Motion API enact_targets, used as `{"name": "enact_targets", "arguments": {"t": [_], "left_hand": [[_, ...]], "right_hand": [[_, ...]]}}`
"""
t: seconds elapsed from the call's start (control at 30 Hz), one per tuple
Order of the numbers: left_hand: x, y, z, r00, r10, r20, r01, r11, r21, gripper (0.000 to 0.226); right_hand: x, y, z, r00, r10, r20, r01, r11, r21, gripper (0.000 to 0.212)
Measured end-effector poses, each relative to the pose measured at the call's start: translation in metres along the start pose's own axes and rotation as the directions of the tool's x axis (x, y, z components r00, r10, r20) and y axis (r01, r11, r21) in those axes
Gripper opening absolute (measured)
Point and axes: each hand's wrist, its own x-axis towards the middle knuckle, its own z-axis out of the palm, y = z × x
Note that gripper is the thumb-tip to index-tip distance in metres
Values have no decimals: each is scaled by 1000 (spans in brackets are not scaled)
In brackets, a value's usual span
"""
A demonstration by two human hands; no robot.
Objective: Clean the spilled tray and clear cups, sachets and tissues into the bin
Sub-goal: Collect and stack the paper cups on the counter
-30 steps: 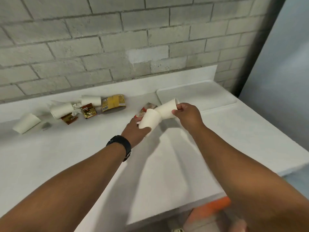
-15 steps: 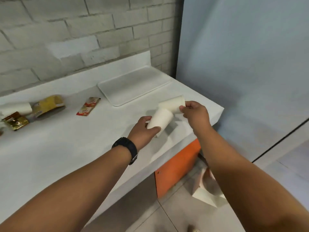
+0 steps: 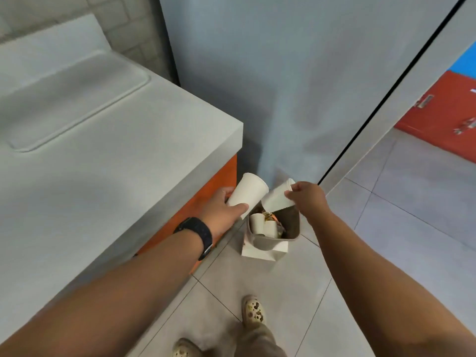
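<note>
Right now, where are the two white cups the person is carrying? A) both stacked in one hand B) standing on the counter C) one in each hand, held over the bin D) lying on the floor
C: the left hand grips one white cup and the right hand grips the other cup, both above the bin on the floor, which already has cups inside.
</note>
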Motion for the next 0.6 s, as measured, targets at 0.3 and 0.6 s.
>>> {"name": "enact_targets", "arguments": {"t": [0.3,0.6], "left_hand": [[56,-31,54,979,-203,-10,203,979,29,54],[95,-30,95,940,-326,98,329,944,-11,98]], "right_hand": [[48,58,15,967,54,248,-30,995,-100,31],[59,91,8,964,76,253,-35,986,-164,24]]}}
